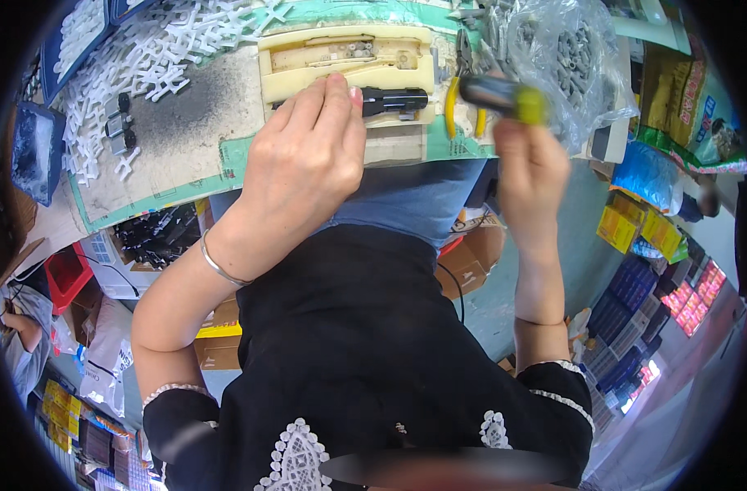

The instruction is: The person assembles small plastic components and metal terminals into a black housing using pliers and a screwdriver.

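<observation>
My left hand (pixel 308 147) bends over a cream-coloured fixture block (pixel 345 37), its fingers together on a long black part (pixel 398 100) lying in the block's near groove. The fingers hide the middle of that part. To the right, my right hand (pixel 533 164) is raised and closed round a tool with a dark body and a yellow-green end (pixel 508 98). Motion smears the tool, so its exact kind cannot be made out. Pliers with yellow handles (pixel 453 106) lie between the block and the raised tool.
White plastic pieces (pixel 160 69) are heaped at the left of the table, with blue trays (pixel 38 151) beside them. A small black-and-grey part (pixel 121 124) lies near the heap. At the right, a clear bag (pixel 578 61) holds grey pieces. A box of black parts (pixel 160 237) stands below the table.
</observation>
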### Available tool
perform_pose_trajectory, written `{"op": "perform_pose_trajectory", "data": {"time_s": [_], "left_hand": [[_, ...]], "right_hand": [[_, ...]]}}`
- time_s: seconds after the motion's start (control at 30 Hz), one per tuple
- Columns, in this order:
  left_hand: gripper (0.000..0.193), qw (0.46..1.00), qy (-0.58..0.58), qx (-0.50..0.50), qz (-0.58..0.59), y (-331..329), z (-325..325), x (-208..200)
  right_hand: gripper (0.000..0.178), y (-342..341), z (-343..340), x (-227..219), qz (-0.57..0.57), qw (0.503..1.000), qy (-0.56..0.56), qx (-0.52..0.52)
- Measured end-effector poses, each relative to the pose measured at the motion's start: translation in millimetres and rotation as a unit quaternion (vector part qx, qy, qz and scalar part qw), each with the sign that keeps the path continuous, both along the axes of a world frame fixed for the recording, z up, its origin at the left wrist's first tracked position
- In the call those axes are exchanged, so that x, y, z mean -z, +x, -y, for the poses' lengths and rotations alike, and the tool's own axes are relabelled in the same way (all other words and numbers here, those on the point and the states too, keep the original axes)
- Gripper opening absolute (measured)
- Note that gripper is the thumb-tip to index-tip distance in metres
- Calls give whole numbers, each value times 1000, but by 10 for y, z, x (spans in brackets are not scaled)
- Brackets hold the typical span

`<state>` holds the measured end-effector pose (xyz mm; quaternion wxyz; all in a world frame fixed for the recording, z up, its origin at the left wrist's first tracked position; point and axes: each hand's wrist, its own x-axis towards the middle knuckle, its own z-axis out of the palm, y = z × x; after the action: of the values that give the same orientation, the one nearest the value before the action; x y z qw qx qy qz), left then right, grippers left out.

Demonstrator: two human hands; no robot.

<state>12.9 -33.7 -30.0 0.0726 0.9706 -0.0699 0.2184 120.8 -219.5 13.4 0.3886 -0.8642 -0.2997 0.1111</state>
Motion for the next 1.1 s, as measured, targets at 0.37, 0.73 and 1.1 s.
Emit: {"op": "perform_pose_trajectory", "data": {"time_s": [0.37,0.73,1.1], "left_hand": [[12,992,-85,-83,-36,-245,399,53],[4,985,-23,-157,-62,-341,630,324],[19,982,-31,-164,-87,-371,660,427]], "right_hand": [[15,-37,-348,-173,50,996,25,-73],[22,-70,-628,106,87,965,-96,-229],[21,-202,-835,-56,40,969,53,-238]]}}
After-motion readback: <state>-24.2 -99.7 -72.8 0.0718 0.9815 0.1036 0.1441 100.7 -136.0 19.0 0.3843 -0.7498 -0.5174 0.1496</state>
